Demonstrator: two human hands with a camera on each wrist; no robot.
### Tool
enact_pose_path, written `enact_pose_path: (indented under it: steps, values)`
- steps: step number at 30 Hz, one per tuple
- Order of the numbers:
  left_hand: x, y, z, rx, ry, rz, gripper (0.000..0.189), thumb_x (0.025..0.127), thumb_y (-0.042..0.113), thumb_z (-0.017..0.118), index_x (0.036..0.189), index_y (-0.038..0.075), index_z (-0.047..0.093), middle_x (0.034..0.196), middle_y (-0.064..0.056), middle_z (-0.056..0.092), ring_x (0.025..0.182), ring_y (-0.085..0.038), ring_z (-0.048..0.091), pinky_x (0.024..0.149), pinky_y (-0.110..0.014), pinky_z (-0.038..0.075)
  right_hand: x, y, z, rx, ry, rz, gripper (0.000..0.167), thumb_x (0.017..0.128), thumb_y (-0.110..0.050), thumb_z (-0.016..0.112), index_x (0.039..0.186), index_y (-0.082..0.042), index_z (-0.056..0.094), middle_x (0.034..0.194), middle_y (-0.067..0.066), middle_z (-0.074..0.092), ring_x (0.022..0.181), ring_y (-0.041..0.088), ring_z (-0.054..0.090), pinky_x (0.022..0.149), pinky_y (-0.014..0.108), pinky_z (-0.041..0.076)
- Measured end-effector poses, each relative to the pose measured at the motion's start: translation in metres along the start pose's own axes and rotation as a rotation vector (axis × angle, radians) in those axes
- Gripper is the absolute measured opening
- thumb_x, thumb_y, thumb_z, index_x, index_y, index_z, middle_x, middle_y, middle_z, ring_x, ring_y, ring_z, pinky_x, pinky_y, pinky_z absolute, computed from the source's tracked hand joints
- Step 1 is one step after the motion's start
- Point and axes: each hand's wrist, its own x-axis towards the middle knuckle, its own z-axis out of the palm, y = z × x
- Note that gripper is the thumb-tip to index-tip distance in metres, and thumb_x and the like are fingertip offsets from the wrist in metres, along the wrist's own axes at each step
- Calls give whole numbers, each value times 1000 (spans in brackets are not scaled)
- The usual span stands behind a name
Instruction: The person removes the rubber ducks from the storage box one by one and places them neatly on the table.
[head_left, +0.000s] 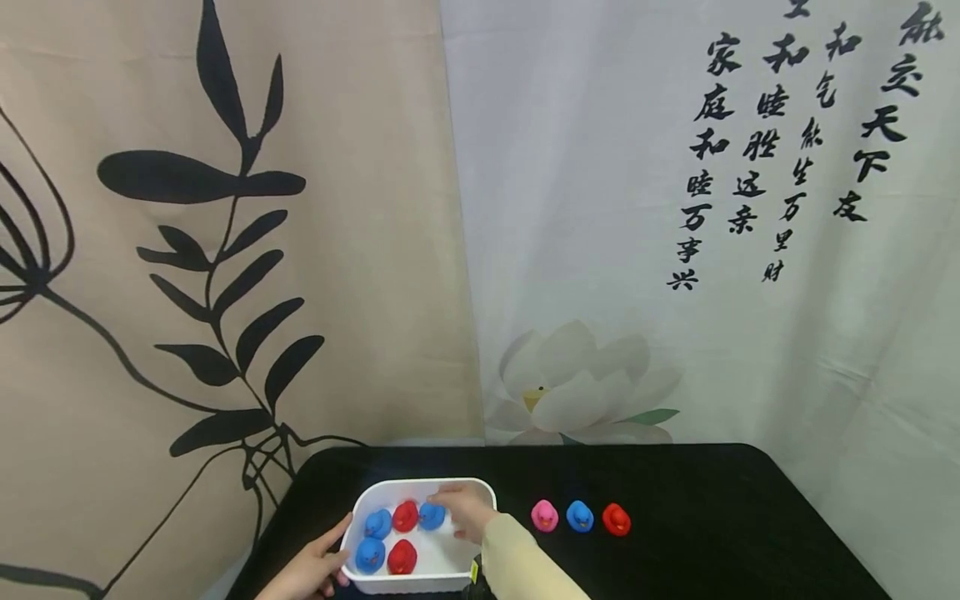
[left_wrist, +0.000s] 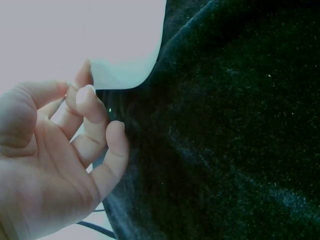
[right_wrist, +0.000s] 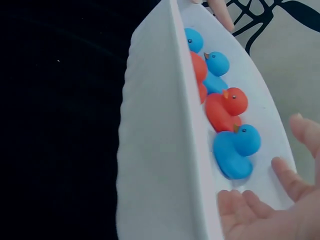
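A white plastic box point(head_left: 442, 585) stands on the black cloth with blue and red rubber ducks inside. My left hand point(head_left: 311, 568) grips its left end; in the left wrist view that hand point(left_wrist: 65, 130) has thumb and index finger at the box's edge point(left_wrist: 125, 75), its other fingers loosely bent. Inside the right part of the box is my right hand point(head_left: 467, 510), fingers spread and holding nothing. Nearest to it sits a blue duck point(right_wrist: 234, 155), a small gap from the fingertips, with a red duck point(right_wrist: 225, 110) just behind. Another red duck point(head_left: 402, 557) lies toward the front.
Right of the box, a pink duck point(head_left: 544, 516), a blue duck point(head_left: 580, 517) and a red duck point(head_left: 617, 519) form a row on the black table point(head_left: 720, 533). A curtain point(head_left: 390, 250) with printed plants and lettering hangs behind the table.
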Motion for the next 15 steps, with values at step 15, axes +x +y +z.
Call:
enact_pose_path:
  steps: [15]
  values:
    - [-5, 2, 1, -36, -35, 1, 68, 99, 22, 55, 151, -2, 17, 75, -9, 58, 62, -18, 52, 59, -29, 44, 1, 12, 12, 54, 10, -76, 32, 85, -14, 71, 114, -2, 66, 105, 14, 63, 100, 35, 54, 73, 48, 42]
